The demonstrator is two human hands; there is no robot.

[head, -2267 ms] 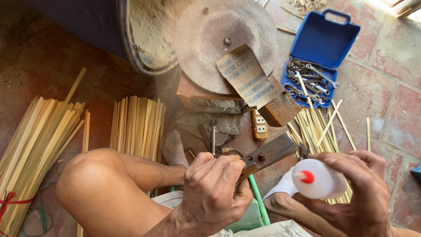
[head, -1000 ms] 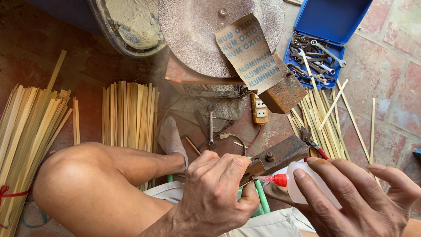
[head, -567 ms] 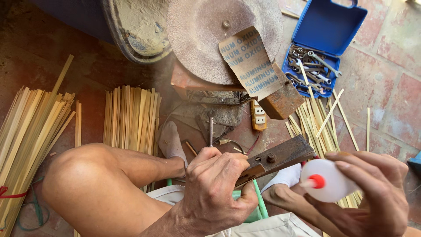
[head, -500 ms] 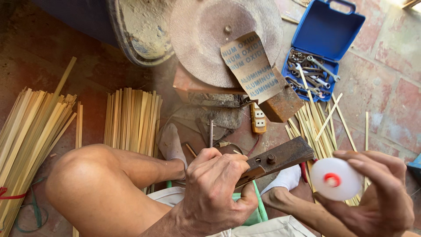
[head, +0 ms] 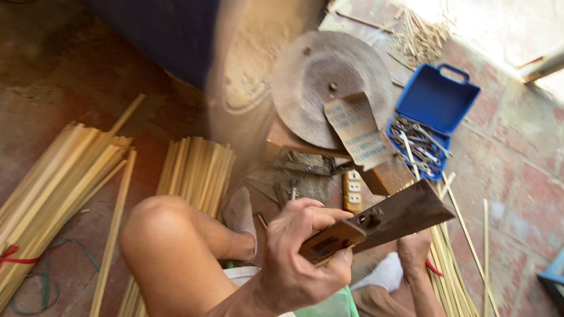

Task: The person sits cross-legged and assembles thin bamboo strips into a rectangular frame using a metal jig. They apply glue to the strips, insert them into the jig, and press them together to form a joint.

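The left hand, in the lower middle of the frame, is clenched round the wooden handle of a heavy knife, whose broad dark blade juts up and to the right, tilted, above the person's legs. The right hand sits lower right, just under the blade's far end, reaching down among thin bamboo strips; its fingers are hidden from this angle, so whether it grips anything cannot be told. Something small and red shows at its edge.

A bare knee fills the lower left centre, with a white sock beyond it and another white sock by the right wrist.

Behind the knee, in the middle of the frame, a neat bundle of pale bamboo slats lies on the floor. A larger slat pile spreads across the left side, tied near the lower left edge with a red band.

Upper centre, a round grey grinding disc lies flat, with a strip of sandpaper resting on its lower right part. To the right, an open blue plastic case holds metal tools. A small yellow power strip lies just above the knife.
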